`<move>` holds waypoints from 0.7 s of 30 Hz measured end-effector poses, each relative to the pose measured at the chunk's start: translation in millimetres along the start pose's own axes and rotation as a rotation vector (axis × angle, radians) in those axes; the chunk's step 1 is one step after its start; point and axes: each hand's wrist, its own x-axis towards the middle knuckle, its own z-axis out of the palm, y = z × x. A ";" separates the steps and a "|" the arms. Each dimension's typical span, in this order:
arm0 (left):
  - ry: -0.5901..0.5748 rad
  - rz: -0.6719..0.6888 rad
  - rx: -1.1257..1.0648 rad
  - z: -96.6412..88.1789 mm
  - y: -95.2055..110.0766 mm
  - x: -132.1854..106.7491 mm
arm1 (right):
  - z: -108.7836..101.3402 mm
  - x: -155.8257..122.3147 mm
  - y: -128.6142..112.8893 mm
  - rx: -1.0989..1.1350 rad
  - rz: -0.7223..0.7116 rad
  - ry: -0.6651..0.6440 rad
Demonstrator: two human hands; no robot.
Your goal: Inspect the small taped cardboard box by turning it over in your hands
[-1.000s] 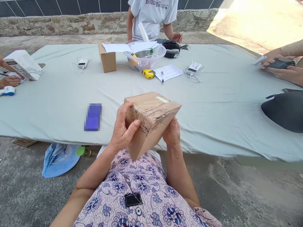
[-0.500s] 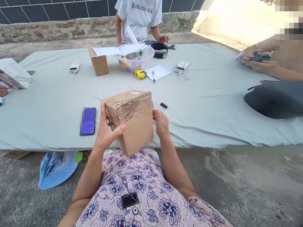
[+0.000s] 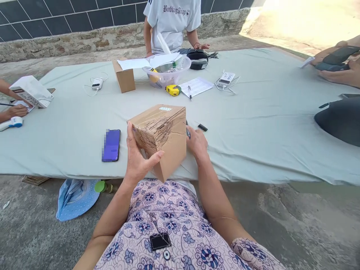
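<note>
My left hand (image 3: 138, 159) grips the near left corner of a taped brown cardboard box (image 3: 164, 131), thumb across its front face. The box is tilted, its lower corner over the front edge of the cloth-covered table (image 3: 253, 123). My right hand (image 3: 197, 143) rests low against the box's right side. Its fingertips are beside a dark pen (image 3: 188, 132) and are mostly hidden by the box. A small black cap (image 3: 203, 127) lies just right of that hand.
A blue phone (image 3: 111, 145) lies left of the box. Farther back are a small carton (image 3: 124, 77), a clear bowl (image 3: 166, 73), a yellow tape measure (image 3: 173, 90), papers and power banks. Other people sit at the far, left and right sides. A black bag (image 3: 339, 120) lies right.
The box has come down and turned, its lower corner now at the table edge. My right hand slid from the box's side down toward the pen on the cloth.
</note>
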 end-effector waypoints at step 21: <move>0.121 0.053 0.145 9.8 12.8 -0.6 | -90.2 -104.6 -68.9 0.850 -0.839 0.785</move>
